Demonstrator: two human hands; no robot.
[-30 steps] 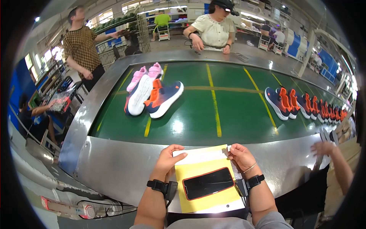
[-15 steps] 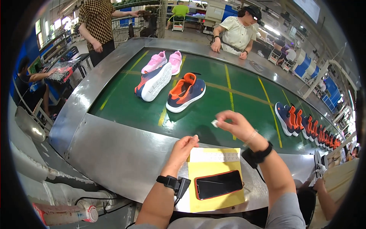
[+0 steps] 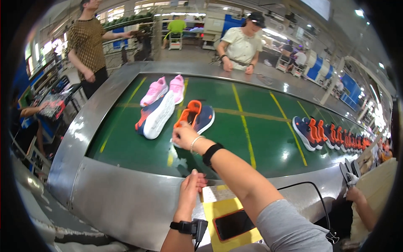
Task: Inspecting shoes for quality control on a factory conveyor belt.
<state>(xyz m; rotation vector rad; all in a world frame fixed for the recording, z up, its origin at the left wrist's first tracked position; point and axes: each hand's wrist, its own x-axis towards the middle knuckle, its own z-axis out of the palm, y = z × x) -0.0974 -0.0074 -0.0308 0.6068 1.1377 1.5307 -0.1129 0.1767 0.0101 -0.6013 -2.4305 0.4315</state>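
The right hand (image 3: pixel 183 135) hides the heel of the navy-and-orange mesh sneaker (image 3: pixel 197 117), fingers curled on it. The left hand (image 3: pixel 192 185), fingers bunched, rests on the brushed-steel conveyor rim (image 3: pixel 126 197).

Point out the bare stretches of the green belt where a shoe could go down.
The belt lies bare between the navy-and-orange shoe at the right hand and the row of shoes at right, and along its far edge. It is crowded around the pink pair and the tipped shoe.
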